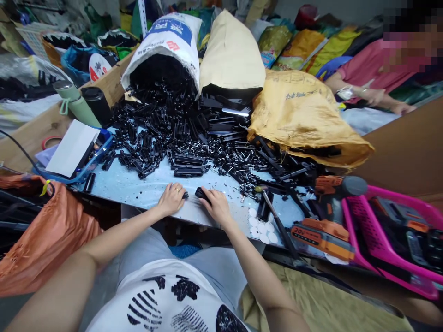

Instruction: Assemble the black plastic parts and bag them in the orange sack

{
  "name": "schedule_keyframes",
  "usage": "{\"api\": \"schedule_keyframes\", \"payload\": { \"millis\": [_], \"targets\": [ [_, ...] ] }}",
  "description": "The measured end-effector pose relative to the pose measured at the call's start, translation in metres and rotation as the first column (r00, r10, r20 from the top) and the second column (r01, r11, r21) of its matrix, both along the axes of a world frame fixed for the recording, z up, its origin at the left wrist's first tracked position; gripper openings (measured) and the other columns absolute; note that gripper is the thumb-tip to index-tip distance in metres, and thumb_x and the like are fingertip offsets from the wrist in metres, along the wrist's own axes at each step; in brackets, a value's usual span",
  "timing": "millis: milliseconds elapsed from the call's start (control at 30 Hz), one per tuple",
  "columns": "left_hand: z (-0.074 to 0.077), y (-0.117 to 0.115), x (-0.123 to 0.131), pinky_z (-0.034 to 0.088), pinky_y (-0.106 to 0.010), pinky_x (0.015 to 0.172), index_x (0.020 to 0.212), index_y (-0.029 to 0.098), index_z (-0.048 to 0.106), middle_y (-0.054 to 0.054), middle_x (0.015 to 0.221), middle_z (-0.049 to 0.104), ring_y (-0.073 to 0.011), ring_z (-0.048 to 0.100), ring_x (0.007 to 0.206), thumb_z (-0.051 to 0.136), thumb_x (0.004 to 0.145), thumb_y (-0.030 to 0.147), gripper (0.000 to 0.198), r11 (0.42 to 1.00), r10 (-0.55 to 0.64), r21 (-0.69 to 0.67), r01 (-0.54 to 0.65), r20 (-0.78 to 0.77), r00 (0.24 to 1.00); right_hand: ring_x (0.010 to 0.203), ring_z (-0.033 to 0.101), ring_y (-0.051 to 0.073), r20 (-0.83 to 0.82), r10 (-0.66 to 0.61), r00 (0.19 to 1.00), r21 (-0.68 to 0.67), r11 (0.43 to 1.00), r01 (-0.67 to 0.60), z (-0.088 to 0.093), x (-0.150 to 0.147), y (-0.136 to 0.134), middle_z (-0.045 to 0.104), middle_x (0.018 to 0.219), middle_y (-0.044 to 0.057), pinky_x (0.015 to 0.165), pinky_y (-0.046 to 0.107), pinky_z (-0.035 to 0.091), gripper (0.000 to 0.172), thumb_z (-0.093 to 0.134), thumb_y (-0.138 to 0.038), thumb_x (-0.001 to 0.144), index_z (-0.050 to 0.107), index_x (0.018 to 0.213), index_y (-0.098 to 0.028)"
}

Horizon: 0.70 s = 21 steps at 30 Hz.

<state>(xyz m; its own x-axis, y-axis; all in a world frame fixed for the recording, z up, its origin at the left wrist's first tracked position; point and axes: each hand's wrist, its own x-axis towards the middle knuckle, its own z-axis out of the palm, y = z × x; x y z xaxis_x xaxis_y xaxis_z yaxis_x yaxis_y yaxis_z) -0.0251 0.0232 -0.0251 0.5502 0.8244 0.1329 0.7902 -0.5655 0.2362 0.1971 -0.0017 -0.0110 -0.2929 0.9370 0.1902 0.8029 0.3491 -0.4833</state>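
My left hand (170, 199), with a ring on one finger, rests at the front edge of the blue-topped table (114, 186). Its fingers are closed on a small black plastic part (186, 195), mostly hidden by them. Across a short gap, my right hand (217, 206) grips another black plastic part (202, 193) between thumb and fingers. Just beyond both hands lies a neat row of long black plastic pieces (188, 166). Behind it spreads a large heap of loose black parts (148, 133), with many small screws (221, 154) to its right.
Sacks spill parts at the back: a white one (166, 44), a cream one (231, 50) and a yellow one (301, 110). An orange cordless drill (325, 233), white discs (263, 226) and a pink basket (367, 230) stand right. A blue tray (104, 145) sits left. Another person (367, 69) works at back right.
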Motion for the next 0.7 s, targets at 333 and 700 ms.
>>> {"api": "schedule_keyframes", "payload": {
  "millis": [333,700],
  "targets": [
    [0.046,-0.023,0.019,0.047,-0.023,0.047,0.137,0.020,0.039,-0.005,0.099,0.065,-0.0062,0.052,0.043,0.041,0.091,0.034,0.048,0.884,0.253,-0.457,0.100,0.648,0.718,0.050,0.054,0.012,-0.783,-0.349,0.514,-0.505,0.840,-0.199,0.017,-0.039,-0.007,0.058,0.068,0.000,0.047,0.026,0.047,0.066,0.042,-0.060,0.085,0.038,0.139,-0.023],
    [0.059,-0.040,0.037,0.051,-0.031,0.080,0.118,0.018,0.060,-0.009,0.095,0.066,-0.0168,0.061,0.088,0.047,0.091,0.028,0.032,0.996,0.085,-0.043,-0.076,0.698,0.711,0.058,0.052,0.010,-0.592,0.007,0.806,-0.193,0.970,-0.150,0.035,-0.012,-0.018,0.061,0.099,0.005,0.061,0.029,0.051,0.052,0.047,-0.045,0.088,0.042,0.137,-0.029]
  ]
}}
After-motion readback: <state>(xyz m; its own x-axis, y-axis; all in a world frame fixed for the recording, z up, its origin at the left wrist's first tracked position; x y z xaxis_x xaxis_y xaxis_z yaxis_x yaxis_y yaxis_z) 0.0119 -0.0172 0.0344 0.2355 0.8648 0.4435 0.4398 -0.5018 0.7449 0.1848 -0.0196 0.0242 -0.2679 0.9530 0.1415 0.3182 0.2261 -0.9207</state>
